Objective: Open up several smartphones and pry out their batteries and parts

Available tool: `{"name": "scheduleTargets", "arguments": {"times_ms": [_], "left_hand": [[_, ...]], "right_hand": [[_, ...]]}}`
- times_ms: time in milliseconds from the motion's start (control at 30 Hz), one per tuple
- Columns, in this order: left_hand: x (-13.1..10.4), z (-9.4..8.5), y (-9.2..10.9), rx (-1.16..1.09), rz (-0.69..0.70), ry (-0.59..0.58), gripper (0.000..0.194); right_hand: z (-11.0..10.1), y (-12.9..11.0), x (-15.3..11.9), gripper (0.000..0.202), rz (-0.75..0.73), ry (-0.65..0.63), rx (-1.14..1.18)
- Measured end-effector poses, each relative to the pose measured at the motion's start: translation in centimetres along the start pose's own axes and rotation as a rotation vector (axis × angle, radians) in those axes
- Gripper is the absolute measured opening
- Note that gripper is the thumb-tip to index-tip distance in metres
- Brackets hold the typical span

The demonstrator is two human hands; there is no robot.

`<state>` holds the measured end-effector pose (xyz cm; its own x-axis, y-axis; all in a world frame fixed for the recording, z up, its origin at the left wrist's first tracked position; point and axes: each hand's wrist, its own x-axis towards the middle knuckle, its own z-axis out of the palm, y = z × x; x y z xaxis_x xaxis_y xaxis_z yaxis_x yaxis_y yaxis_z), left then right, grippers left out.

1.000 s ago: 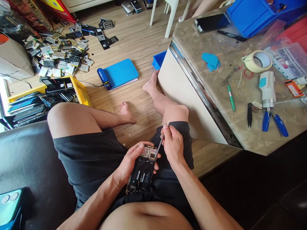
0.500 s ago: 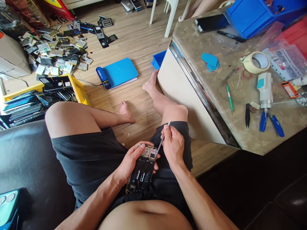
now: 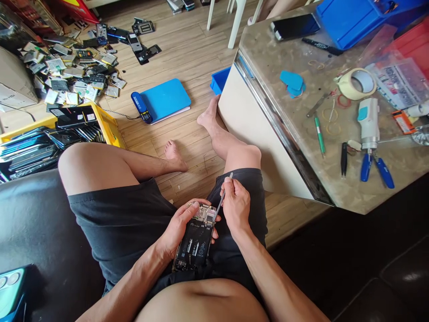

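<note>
An opened smartphone [image 3: 195,237] lies tilted over my lap, its black battery and the circuit board [image 3: 205,213] at its top end exposed. My left hand [image 3: 181,223] is closed around the phone, thumb on the upper left edge and fingertips showing at the right edge. Between the thumb and fingers of my right hand [image 3: 236,203] is a thin metal pry tool [image 3: 219,203]. Its lower tip meets the right side of the board near the phone's edge; whether it is under a part I cannot tell.
At the right stands a table [image 3: 278,120] with pliers [image 3: 377,167], tape [image 3: 357,83], tweezers [image 3: 344,159] and a blue bin [image 3: 348,22]. On the floor lie a heap of phone batteries [image 3: 77,74] and a blue board [image 3: 167,99]. A yellow crate [image 3: 112,129] holds many phones.
The pry tool and my right hand have shifted slightly left, with the tip still at the board's right side. My left hand keeps hold of the phone. The whole view has moved a little.
</note>
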<state>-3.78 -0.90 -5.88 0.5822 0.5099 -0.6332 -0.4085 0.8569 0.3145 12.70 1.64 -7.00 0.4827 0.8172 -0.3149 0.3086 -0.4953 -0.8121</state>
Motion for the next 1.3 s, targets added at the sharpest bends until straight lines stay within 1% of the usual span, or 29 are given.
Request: {"name": "scheduleTargets", "arguments": {"times_ms": [167,267,433,567,667,733,833,933,1033,1167,1300], "left_hand": [[0.1,0.5,0.3,-0.005,-0.007,0.036,0.034],[0.4,0.8,0.5,-0.012,0.006,0.053,0.035],[0.8,0.6,0.8,-0.015,0.037,0.054,0.035],[1.1,0.3,1.3,-0.088,0.023,0.019,0.03],[1.3,0.3,1.8,-0.154,-0.001,-0.027,0.027],[1.5,0.3,2.1,-0.158,-0.021,-0.04,0.029],[1.6,0.6,2.2,-0.114,-0.023,-0.011,0.035],[1.5,0.9,2.0,-0.043,0.035,0.027,0.038],[1.1,1.0,1.4,-0.01,0.078,0.067,0.04],[0.4,1.0,0.7,-0.01,0.054,0.107,0.037],[0.0,1.0,0.5,-0.007,0.015,0.095,0.034]], "right_hand": [[0.8,-0.3,-0.7,0.045,-0.051,-0.024,-0.055],[1.1,-0.5,-0.6,0.045,-0.056,-0.036,-0.053],[1.4,-1.1,0.9,0.046,0.003,-0.111,-0.02],[2.1,-1.9,2.3,0.054,0.055,-0.154,0.02],[2.5,-2.1,2.9,0.055,0.042,-0.149,0.046],[2.6,-2.1,3.0,0.055,0.038,-0.14,0.048],[2.4,-2.1,3.0,0.054,0.03,-0.122,0.04],[2.3,-2.4,2.8,0.054,-0.011,-0.106,0.032],[2.5,-2.7,2.3,0.054,-0.055,-0.059,0.004],[2.7,-2.4,1.1,0.053,-0.058,-0.037,-0.001],[2.6,-1.9,0.1,0.052,-0.059,-0.016,0.007]]}}
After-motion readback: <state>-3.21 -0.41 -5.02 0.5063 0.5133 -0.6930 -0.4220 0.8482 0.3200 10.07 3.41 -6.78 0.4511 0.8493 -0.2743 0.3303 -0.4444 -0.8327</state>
